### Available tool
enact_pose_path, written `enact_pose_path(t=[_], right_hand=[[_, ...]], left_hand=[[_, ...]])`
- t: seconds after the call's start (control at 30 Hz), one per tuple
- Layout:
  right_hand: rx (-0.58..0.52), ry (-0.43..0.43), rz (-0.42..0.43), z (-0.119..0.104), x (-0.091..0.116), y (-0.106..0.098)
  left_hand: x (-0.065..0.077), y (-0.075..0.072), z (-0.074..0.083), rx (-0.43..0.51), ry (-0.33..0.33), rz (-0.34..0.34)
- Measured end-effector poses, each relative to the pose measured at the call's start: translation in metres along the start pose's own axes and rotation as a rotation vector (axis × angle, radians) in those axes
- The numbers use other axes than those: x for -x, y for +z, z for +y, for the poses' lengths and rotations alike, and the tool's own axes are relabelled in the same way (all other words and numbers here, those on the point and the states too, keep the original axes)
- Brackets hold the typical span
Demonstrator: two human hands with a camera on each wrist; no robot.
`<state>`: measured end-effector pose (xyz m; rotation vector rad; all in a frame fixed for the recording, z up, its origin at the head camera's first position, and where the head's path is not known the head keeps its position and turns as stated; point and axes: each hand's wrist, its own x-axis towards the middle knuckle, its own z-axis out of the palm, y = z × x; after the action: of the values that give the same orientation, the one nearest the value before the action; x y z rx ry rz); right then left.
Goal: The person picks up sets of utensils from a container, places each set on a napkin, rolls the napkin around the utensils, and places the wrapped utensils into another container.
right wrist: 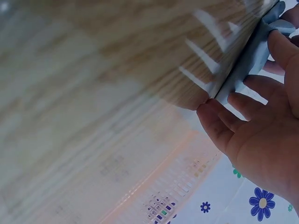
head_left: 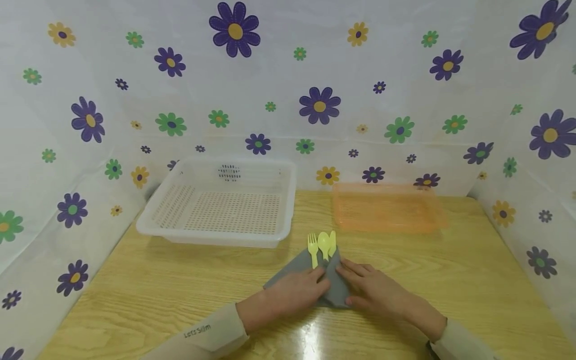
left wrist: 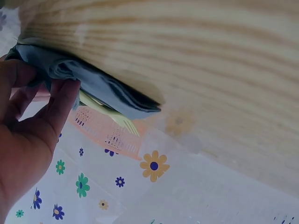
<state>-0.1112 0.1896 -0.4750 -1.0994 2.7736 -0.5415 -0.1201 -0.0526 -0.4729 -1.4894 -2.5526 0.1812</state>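
Observation:
A grey cloth napkin (head_left: 335, 285) lies folded on the wooden table, its right flap slanting over a yellow-green cutlery set. The heads of a fork (head_left: 312, 244), a spoon (head_left: 323, 243) and a knife (head_left: 332, 242) stick out at its far edge; their lower parts are hidden by cloth and fingers. My left hand (head_left: 297, 294) has curled fingers pinching the napkin over the cutlery, also visible in the left wrist view. Along the right edge of the fold, my right hand (head_left: 379, 291) touches the cloth with its fingers fairly straight, as the right wrist view shows too.
Behind and to the left stands a white perforated basket (head_left: 213, 239). An orange translucent basket (head_left: 390, 226) is at the back right. A white flower-printed sheet (head_left: 270, 75) encloses the back and sides of the table (head_left: 180, 280).

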Motion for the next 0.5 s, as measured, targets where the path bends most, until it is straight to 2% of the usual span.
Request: enact_pose_path(t=[0.17,0.37,0.5], right_hand=[[0.037,-0.027,-0.024,0.0002,-0.0005,-0.0007],[0.041,-0.023,-0.065,-0.0005,-0.0002,-0.0043],[0.059,-0.026,-0.076,-0.0008,-0.0005,-0.0052]], left_hand=[[0.0000,0.0007,-0.0007,0.065,-0.051,-0.072],[-0.0029,0.0000,-0.0011,0.078,-0.067,-0.102],[-0.0036,-0.0017,-0.0022,0.128,-0.078,-0.129]])
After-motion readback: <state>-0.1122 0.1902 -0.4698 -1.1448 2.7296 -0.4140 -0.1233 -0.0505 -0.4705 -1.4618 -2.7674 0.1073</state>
